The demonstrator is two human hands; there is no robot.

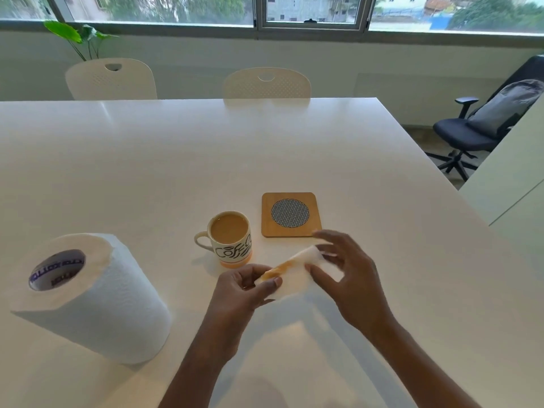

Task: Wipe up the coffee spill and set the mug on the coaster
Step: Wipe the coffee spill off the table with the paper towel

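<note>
Two bare forearms reaching in from the near edge of the white worktop (pixel 294 148), both hands meeting just in front of the mug (pixel 228 238).

Left hand (pixel 244 290): curled, palm turned inward, thumb and fingertips pinched shut on the near-left end of a folded paper towel (pixel 294 270). Wrist bent slightly, forearm angled up and to the right.

Right hand (pixel 347 272): more open, fingers spread and arched, the tips of thumb and forefinger closed on the far-right end of the same paper towel, the other fingers lifted free above it. Forearm angled up and to the left.

Paper towel stretched between the two hands, held just to the right and in front of the mug; whether clear of the worktop or brushing it cannot be told. Brown-orange coffee stain running along its upper fold, the rest white.

Mug upright on the worktop, not on the coaster, handle pointing left, filled nearly to the rim with milky coffee, lettering on its side and an orange band at the base.

Coaster (pixel 290 214): square, wooden, with a round patterned inset, flat on the worktop just to the right of the mug and a little further back, apart from it, bare on top.

Paper towel roll (pixel 88 295) to the left of the mug, well apart, nearer the front edge, lying tilted with its printed core facing up and left.
</note>
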